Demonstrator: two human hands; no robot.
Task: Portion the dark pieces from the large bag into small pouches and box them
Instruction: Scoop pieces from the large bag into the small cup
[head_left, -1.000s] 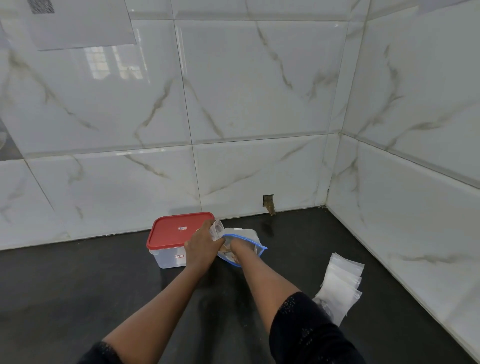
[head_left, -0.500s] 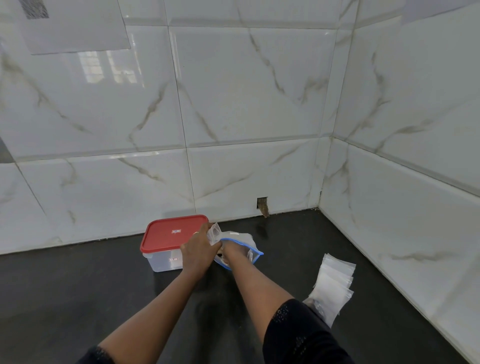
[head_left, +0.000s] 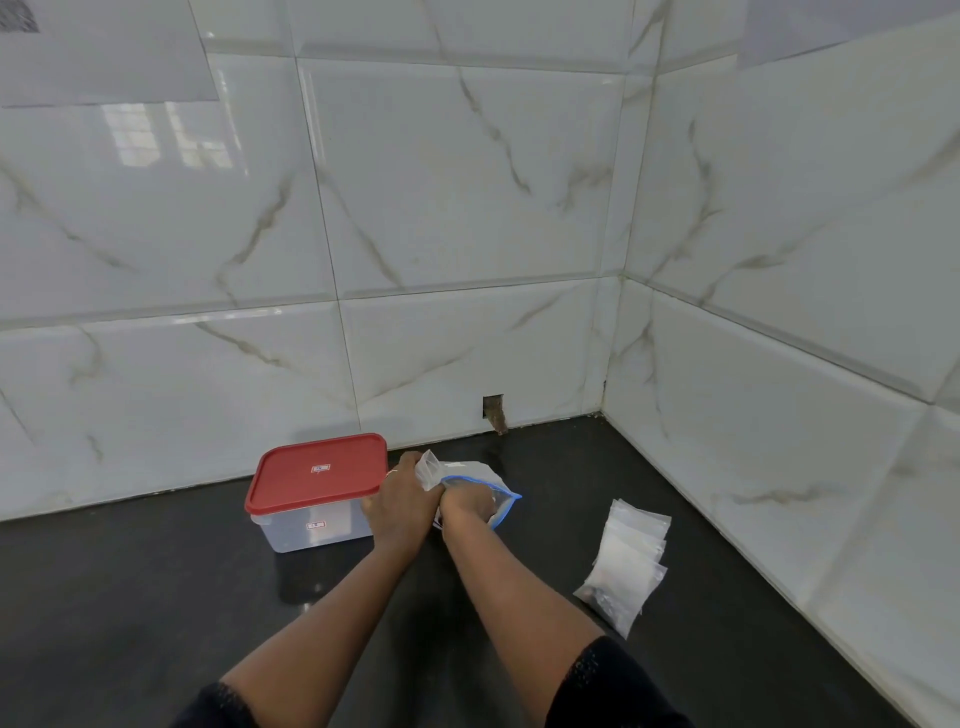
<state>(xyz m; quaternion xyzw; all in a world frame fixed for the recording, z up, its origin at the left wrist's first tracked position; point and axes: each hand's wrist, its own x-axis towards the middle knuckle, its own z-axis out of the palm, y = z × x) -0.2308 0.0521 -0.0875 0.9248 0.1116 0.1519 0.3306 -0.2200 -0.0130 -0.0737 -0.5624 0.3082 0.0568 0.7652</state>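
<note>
Low in the frame's centre, on a dark tabletop (head_left: 156, 597), the right hand (head_left: 467, 506) reaches into the blue-rimmed large bag (head_left: 488, 480); its fingers are hidden, grip unknowable. The left hand (head_left: 402, 506), touching alongside, pinches a small pouch (head_left: 428, 467) upright. A red-lidded box (head_left: 317, 491) sits just left; spare pouches (head_left: 626, 564) lie right.

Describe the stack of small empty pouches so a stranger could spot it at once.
Start at the corner where the two marble-tiled walls meet above the dark counter. Near the right-hand wall lies the fanned stack of small clear pouches. Unlike the blue-rimmed large bag and the red-lidded box, no hand touches it.
</note>
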